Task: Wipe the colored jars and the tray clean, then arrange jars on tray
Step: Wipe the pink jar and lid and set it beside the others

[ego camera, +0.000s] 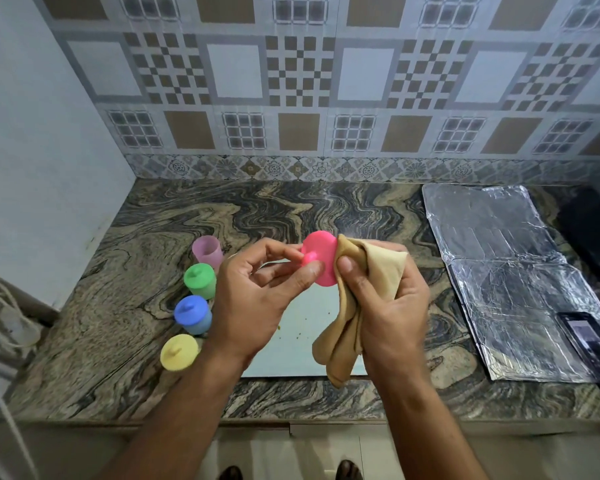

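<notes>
left hand (257, 299) grip pinches pink lid (321, 258) by its knob; right hand (385, 292) grip clamps tan cloth (354, 306) against lid edge, above tray (298, 327) on worktop (118, 306).

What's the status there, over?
Left hand pinches pink lid by its knob. Right hand grips tan cloth against lid. Pink jar open on counter. Nothing in the way.

You hold the pink lid (321, 258) on edge by its knob, a beige cloth (368, 289) pressed against its rim. On the counter, an open pink jar (207, 250) heads a row of lidded green (199, 280), blue (192, 314) and yellow (180, 351) jars beside the crumb-flecked white tray (302, 327).
</notes>
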Action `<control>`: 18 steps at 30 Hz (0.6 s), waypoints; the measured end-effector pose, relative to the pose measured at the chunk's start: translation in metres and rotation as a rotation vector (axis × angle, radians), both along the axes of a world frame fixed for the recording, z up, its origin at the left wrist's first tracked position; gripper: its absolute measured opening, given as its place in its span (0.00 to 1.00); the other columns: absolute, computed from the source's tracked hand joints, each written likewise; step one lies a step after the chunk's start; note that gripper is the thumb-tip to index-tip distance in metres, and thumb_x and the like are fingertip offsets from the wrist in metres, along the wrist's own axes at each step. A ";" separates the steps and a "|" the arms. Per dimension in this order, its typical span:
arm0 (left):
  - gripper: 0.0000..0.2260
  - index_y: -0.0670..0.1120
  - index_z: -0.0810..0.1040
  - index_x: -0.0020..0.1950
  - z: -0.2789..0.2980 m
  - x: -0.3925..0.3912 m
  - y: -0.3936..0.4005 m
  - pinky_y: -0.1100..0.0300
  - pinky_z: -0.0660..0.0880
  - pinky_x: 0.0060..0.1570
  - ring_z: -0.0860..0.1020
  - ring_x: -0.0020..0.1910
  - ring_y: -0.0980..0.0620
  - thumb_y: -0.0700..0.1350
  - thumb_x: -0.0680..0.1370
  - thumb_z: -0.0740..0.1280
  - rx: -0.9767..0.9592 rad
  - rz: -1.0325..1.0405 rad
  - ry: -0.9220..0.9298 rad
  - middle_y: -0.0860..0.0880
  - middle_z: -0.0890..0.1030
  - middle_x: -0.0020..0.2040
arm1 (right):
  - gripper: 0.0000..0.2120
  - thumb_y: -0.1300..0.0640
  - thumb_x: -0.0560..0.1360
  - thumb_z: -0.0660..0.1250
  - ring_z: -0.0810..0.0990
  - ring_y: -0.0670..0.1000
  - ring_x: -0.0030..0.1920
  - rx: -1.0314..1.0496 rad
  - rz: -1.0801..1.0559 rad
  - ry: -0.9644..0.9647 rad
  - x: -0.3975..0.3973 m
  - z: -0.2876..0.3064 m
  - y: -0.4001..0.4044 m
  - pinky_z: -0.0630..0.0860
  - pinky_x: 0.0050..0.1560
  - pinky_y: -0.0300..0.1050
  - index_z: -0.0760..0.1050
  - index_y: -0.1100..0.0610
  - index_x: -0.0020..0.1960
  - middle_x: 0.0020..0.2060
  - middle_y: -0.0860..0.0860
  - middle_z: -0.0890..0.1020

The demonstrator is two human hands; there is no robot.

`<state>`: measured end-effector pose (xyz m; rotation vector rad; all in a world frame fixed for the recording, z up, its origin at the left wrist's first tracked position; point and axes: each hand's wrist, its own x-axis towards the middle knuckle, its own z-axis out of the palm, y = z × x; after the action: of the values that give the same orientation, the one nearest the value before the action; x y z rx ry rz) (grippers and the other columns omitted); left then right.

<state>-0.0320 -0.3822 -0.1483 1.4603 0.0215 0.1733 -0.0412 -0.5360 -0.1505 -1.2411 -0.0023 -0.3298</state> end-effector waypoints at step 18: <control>0.06 0.45 0.86 0.43 -0.089 0.149 0.188 0.50 0.83 0.53 0.86 0.44 0.47 0.39 0.69 0.80 0.750 0.398 0.246 0.46 0.87 0.42 | 0.10 0.58 0.75 0.75 0.82 0.47 0.40 -0.217 -0.074 0.055 0.000 -0.013 -0.001 0.79 0.38 0.37 0.80 0.61 0.53 0.44 0.56 0.86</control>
<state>0.1171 -0.1942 -0.2371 2.2105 0.4946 0.3487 -0.0417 -0.5366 -0.1639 -1.4671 0.0565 -0.3667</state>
